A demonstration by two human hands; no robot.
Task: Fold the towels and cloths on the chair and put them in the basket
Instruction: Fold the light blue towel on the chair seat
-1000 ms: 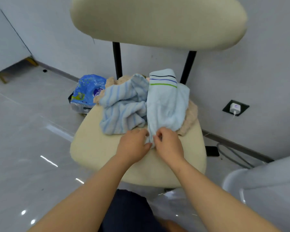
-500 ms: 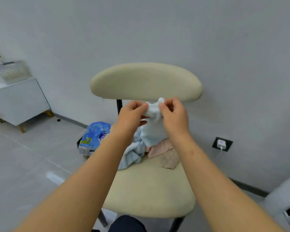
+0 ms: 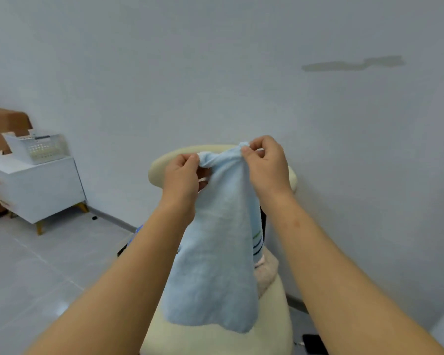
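**Blue towel held up over chair, top edge pinched in both hands**

A person holds a light-blue towel (image 3: 213, 265) in the air in front of a cream chair (image 3: 277, 319). The left hand (image 3: 181, 180) and the right hand (image 3: 265, 170) grip it close together at its bunched top edge. The left fingers (image 3: 190, 160) are curled round a fold of the cloth, and the right fingers (image 3: 249, 152) pinch the corner slightly higher. The towel hangs straight down between the forearms, its lower hem loose above the seat. Thin green and dark stripes show along its right edge. It hides most of the chair's backrest (image 3: 156, 172). Behind it a beige cloth (image 3: 267, 272) lies on the seat, partly covered from view. The white perforated basket (image 3: 40, 147) stands well apart at far left on the surface of a white cabinet (image 3: 36, 185), against the grey wall (image 3: 215, 73). A dark flat object (image 3: 314, 344) lies on the floor near the chair's right side.
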